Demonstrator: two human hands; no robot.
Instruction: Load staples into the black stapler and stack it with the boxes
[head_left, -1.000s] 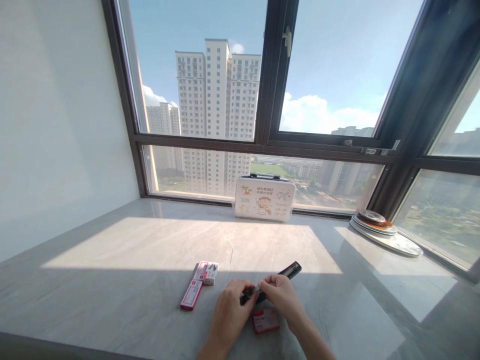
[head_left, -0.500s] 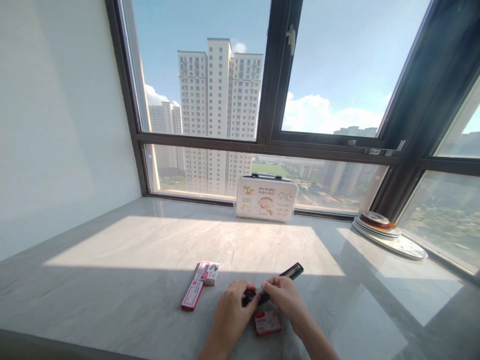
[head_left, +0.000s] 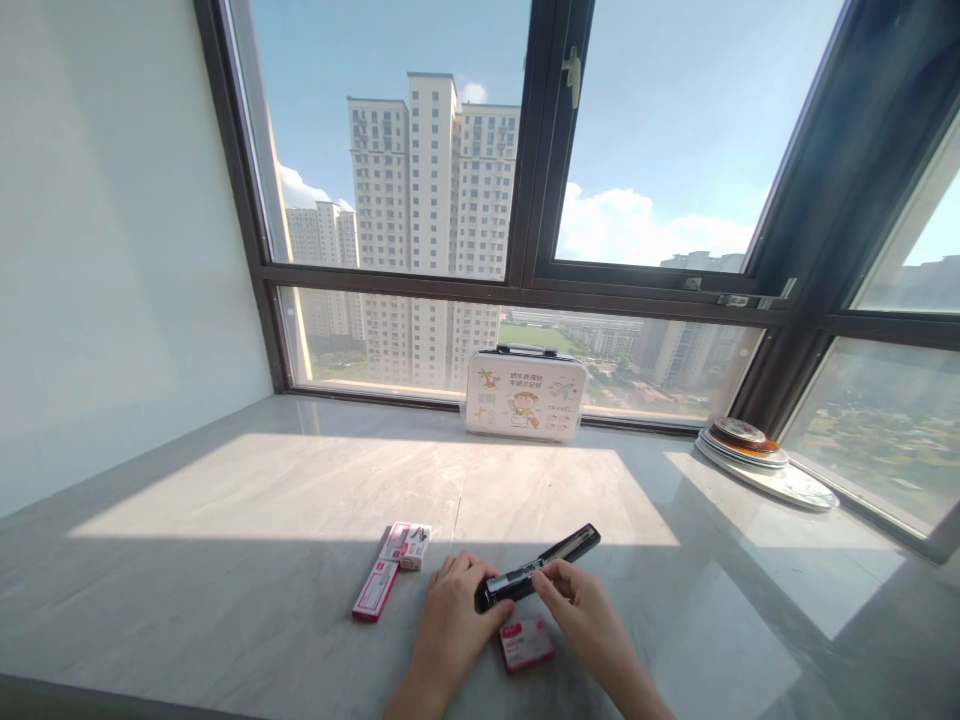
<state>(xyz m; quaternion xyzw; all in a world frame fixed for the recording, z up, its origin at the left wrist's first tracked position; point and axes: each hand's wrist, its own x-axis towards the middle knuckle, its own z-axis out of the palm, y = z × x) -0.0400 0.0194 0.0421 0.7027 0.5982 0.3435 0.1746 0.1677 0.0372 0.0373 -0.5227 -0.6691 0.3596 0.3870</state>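
Observation:
A long black stapler (head_left: 541, 566) lies opened out flat on the marble sill, slanting up to the right. My left hand (head_left: 452, 625) grips its near end with curled fingers. My right hand (head_left: 577, 610) pinches at the middle of the stapler's track. Just below the hands lies a small red staple box (head_left: 527, 643). To the left lie a pink-and-white staple box (head_left: 406, 545) and a slim red box (head_left: 373, 591).
A white cartoon-printed case (head_left: 523, 396) with a handle stands against the window at the back. A stack of round plates (head_left: 757, 462) sits at the right corner. The marble sill (head_left: 225, 520) runs wide on the left, with a white wall beside it.
My right hand has slid back along the stapler, uncovering its shiny middle track. The left hand keeps its grip on the near end. The view shifted slightly.

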